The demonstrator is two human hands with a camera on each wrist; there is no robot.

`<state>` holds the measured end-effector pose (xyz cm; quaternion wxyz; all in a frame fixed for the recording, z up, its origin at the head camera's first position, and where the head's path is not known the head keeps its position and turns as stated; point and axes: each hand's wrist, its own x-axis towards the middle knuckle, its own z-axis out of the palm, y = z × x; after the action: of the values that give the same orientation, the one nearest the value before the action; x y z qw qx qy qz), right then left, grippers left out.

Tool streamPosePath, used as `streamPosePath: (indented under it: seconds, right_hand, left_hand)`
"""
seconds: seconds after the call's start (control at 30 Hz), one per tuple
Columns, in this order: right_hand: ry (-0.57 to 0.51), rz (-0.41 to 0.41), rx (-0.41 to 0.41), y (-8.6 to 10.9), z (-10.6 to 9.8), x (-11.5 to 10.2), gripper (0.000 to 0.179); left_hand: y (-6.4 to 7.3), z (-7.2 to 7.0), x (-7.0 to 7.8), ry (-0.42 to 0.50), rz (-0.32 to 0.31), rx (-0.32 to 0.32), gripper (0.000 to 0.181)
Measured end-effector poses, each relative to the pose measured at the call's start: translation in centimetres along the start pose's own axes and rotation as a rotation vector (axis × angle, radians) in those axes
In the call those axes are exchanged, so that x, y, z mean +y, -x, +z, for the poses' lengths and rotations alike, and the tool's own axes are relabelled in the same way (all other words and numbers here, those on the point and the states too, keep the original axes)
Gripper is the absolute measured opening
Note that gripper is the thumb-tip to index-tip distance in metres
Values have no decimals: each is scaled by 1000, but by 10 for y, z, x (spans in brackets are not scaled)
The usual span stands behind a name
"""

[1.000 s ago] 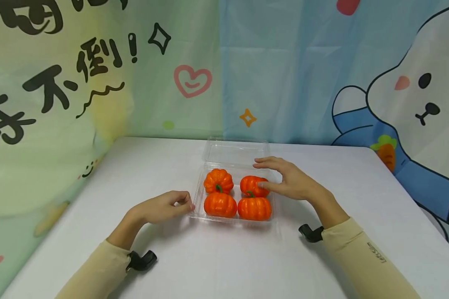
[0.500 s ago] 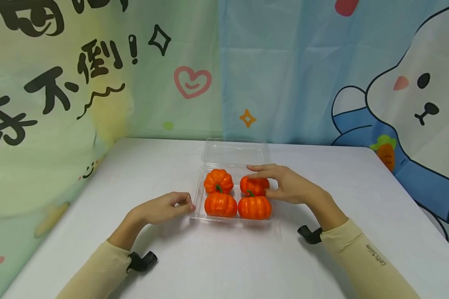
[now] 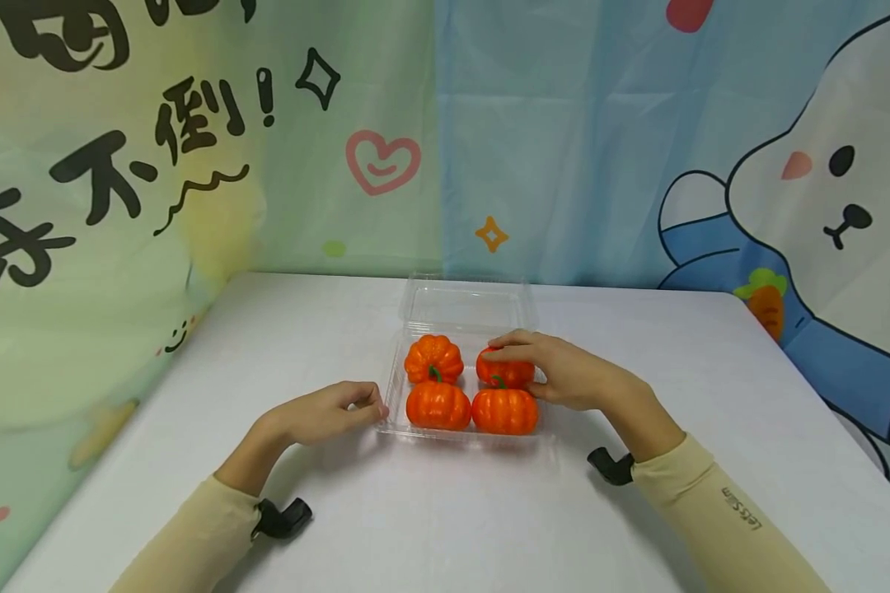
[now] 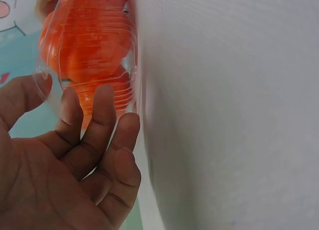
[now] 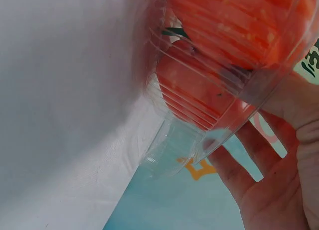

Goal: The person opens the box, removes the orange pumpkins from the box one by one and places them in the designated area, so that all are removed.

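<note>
A clear plastic clamshell container point(image 3: 395, 395) lies on the table, its lid point(image 3: 467, 303) folded back at the far side. Small orange toy pumpkins fill its tray: back left point(image 3: 433, 358), front left point(image 3: 438, 406), front right point(image 3: 504, 412) and back right point(image 3: 503, 375). My left hand point(image 3: 330, 412) pinches the tray's rim at the left front corner. My right hand point(image 3: 578, 375) reaches over the right wall and grips the back right pumpkin, fingers across its top and thumb at its near side. In the right wrist view, that thumb point(image 5: 259, 85) shows through the clear wall.
A white table point(image 3: 460, 511) extends around the container on all sides. Behind it hangs a printed cloth backdrop point(image 3: 549, 148). Black wrist-worn cameras point(image 3: 285, 519) stick out from both sleeves, just above the tabletop.
My right hand has moved slightly down and left, its fingers coming over the back right pumpkin and its thumb lowering to the near side. The left hand and the container stay put.
</note>
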<state>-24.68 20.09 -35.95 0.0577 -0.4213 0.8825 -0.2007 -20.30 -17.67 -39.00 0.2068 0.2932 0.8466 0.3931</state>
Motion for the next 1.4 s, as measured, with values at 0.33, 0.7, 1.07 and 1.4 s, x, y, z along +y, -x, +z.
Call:
streamPosePath:
  seconds: [0.33,0.7,1.07,1.4]
  right_hand:
    - [11,-48,61,2,0,3,61]
    - [-15,-76,182,5,-7,-1,60]
    - [-106,-83,288,13,-9,2,68]
    - [-82,-39,406,20,-6,7,72]
  left_hand:
    - [0,0,2,-1,-14,-3,23]
    - [0,1,1,-5,-19,-7,22]
    - [0,2,0,-3,-14,-6,22]
    - [-1,1,-2,-16,-6,-6,21]
